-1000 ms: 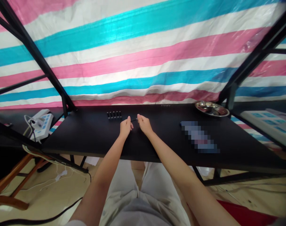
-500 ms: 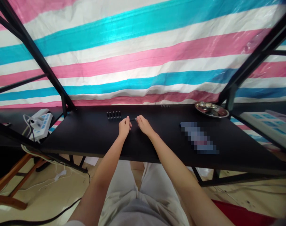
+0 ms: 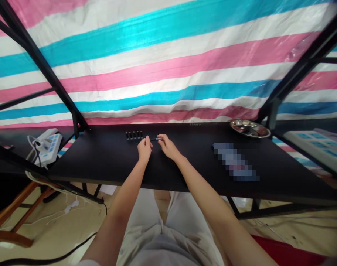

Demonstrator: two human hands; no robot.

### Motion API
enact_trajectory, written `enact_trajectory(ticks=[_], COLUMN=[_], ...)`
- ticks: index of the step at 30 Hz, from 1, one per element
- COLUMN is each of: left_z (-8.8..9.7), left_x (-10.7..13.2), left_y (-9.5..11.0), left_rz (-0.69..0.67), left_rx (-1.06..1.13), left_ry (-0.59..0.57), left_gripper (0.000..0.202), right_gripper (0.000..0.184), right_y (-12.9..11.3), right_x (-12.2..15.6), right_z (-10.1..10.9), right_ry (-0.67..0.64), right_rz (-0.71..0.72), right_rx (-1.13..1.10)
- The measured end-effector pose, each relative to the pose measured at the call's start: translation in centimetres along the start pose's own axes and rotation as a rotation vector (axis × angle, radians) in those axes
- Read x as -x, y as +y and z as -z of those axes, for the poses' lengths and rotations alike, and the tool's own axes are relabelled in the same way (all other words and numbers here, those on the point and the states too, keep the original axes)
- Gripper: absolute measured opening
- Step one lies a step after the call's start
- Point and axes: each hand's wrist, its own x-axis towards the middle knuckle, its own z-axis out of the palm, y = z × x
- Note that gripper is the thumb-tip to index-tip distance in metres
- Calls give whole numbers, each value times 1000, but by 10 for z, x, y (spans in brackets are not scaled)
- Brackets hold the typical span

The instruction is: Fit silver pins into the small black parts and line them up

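A slim, dark pen-like stick (image 3: 155,139) with a pale, shiny right end spans the gap between my hands, just over the black tabletop. My left hand (image 3: 144,148) is closed around its left part, thumb on top. At the pale end, the fingertips of my right hand (image 3: 168,146) pinch the stick. Its exact kind is too small to make out, and my fingers cover both ends. Just beyond my left hand, several short black cylinders (image 3: 133,135) with silvery ends stand in a row.
Small pieces (image 3: 195,125) line the table's back edge. A round metal dish (image 3: 250,129) sits at the back right. Nearer lies a blurred-out bluish item (image 3: 235,162). Black frame posts (image 3: 79,120) rise at both sides; a power strip (image 3: 49,149) is at left.
My hands have drawn slightly apart, the left one shifting a little left. More of the stick and its pale end shows between them, and my right fingers have loosened into a fingertip pinch.
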Motion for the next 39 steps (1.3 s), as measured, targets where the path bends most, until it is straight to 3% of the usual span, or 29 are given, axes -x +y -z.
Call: enact_trajectory(ticks=[5,15,18,21,28,34,39], left_z=[0,0,0,0,-1,-1,-1], left_x=[1,2,1,2,2,2,0], left_y=[1,5,4,5,5,3,0], left_rz=[-9,-11,6,16,5,66,37], left_rx=[13,34,36,43,120,219,117], left_ry=[-2,7,20,22,-50,-135,-134], left_gripper=[50,48,49,49,44,48,44], right_gripper=[27,23,22,24,24,19,18], right_y=[-6,-5,0,0,-12,-7,-4], right_x=[3,2,1,0,0,2,2], right_z=[4,6,7,8,1,-2,-3], right_ry=[23,62,153,215,16,-68,-107], right_rz=[114,99,3,-25,128,143,162], right_rx=[185,451,450,313,39,54,119])
